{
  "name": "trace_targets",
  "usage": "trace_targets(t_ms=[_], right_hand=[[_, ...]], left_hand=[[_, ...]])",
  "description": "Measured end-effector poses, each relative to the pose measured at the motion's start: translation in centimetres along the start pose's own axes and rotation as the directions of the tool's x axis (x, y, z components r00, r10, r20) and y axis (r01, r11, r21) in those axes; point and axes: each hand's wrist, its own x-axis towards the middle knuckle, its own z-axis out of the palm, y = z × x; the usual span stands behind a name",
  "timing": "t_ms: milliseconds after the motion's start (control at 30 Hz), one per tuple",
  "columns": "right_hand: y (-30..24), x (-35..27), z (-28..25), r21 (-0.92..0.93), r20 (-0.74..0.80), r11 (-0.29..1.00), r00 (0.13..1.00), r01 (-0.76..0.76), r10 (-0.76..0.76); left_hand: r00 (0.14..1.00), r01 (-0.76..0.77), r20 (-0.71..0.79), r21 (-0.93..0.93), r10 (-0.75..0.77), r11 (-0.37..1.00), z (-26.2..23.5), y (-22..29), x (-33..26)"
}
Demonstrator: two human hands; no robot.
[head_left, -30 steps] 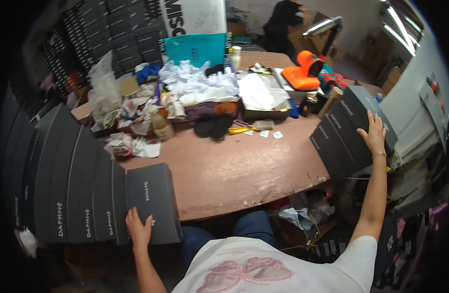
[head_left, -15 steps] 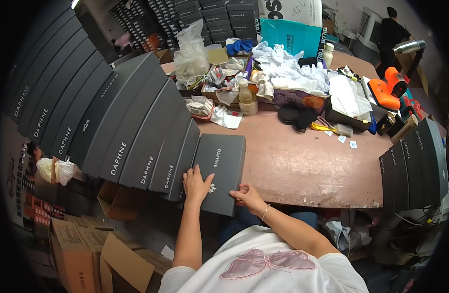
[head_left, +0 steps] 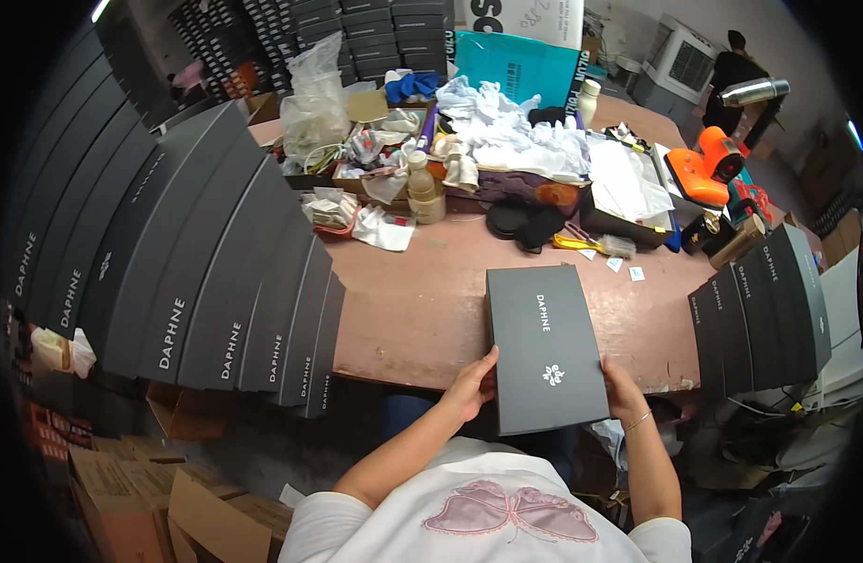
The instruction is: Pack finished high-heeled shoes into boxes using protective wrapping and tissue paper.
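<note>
Got a flat black shoe box with white lettering on its lid sitting in front of me at the near edge of the table, its near end hanging a bit over that edge toward my lap. My left hand is gripping the box's near-left corner, thumb up along the side. My right hand is clamped on the near-right side, fingers wrapped around the edge, with a thin bracelet on that wrist.

Off the table's left edge there's a long fanned row of identical black boxes standing on their sides, lettering facing me. A shorter row of the same boxes stands at the right edge.

The far half of the table is a mess: a heap of white tissue paper, a clear plastic bag, a small bottle, a black cap-like thing, and an orange tool toward the far right corner. A teal carton leans at the far edge. Brown cardboard cartons sit on the floor down to my left. Someone in dark clothes is standing way back by the right.
</note>
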Motion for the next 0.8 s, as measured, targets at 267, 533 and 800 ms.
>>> trace_targets(t_ms=[267, 533, 800], right_hand=[[-3.6, -2.2, 4.8, 0.474, 0.087, 0.88, 0.994, 0.021, -0.07], [4.3, -2.0, 18.1, -0.654, 0.433, 0.525, 0.839, 0.544, -0.33], [1.8, -2.2, 6.4, -0.97, 0.244, -0.129, 0.775, 0.208, -0.583]], left_hand=[[0.848, -0.509, 0.011, 0.289, 0.529, 0.81, 0.1, 2.5, -3.6], [0.921, -0.376, 0.189, 0.662, 0.341, 0.648, -5.1, 11.1, -8.6], [0.686, -0.244, 0.108, 0.966, 0.72, 0.088, -9.3, 10.8, -9.8]])
